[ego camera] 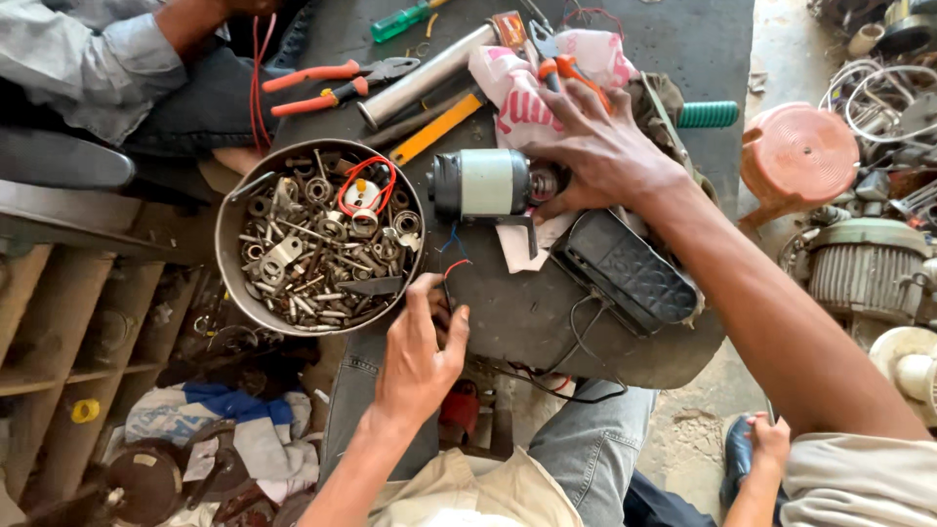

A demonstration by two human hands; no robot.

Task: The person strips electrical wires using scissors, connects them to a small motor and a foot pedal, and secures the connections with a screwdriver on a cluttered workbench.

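— Where's the small motor (485,182)?
— Lying on its side on the dark table (527,312), with the bowl of bolts and washers (317,239) at its 9 o'clock and the black foot pedal (630,268) at its 4 o'clock.
— The right hand (595,146)?
— At the motor's 3 o'clock, fingers spread wide and laid flat over the shaft end and the pink cloth (517,93). It presses rather than clasps.
— And the left hand (420,351)?
— At the motor's 6 o'clock, by the table's near edge. Thumb and fingertips are closed in a pinch on the thin wires (451,265), 1 red, 1 blue, that run up to the motor.
— Anything else?
— 2 orange-handled pliers (337,83) at 11 o'clock, beside another person's grey sleeve (93,59).
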